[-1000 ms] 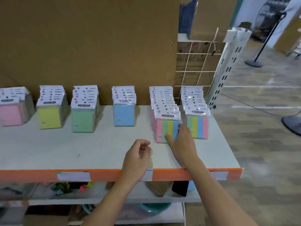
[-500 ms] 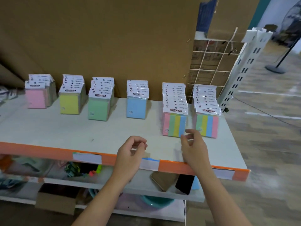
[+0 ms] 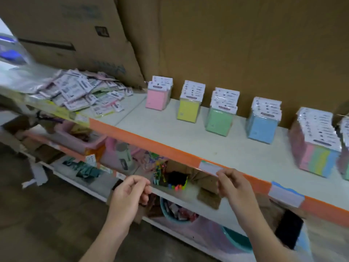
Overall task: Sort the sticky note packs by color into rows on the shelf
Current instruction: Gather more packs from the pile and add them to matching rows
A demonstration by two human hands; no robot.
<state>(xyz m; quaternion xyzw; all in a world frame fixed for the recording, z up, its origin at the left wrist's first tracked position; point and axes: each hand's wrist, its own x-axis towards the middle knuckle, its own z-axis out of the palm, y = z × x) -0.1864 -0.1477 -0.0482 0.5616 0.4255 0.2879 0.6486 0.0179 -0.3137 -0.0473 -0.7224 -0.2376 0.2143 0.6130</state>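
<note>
Neither grip is loaded. The left hand (image 3: 130, 193) is curled loosely, fingers drawn in on nothing; the right hand (image 3: 233, 183) is likewise half-closed and empty, held just in front of the shelf's orange edge (image 3: 151, 144).

Change noted: a second ago the right hand was laid against the front striped pack at the right end of the shelf (image 3: 188, 129); both hands are now withdrawn below the shelf edge, and the view has been swung leftward. It is judged that one placement is complete and that the next pack is to be fetched from the unsorted heap (image 3: 83, 93), now brought into view at the far left of the shelf, well apart from both hands.

Count of sorted rows, left to right:
- pink row (image 3: 156, 97): one
- yellow row (image 3: 189, 108): one
- green row (image 3: 220, 118): one
- blue row (image 3: 262, 125): one
- multicolour striped row (image 3: 317, 154): one in full view; a further row is cut by the right margin.

Packs within each row are overlapped and cannot be counted reliably. The heap holds many packs, too jumbled and blurred to be counted. A substantial share of the sorting is judged outstanding.
</note>
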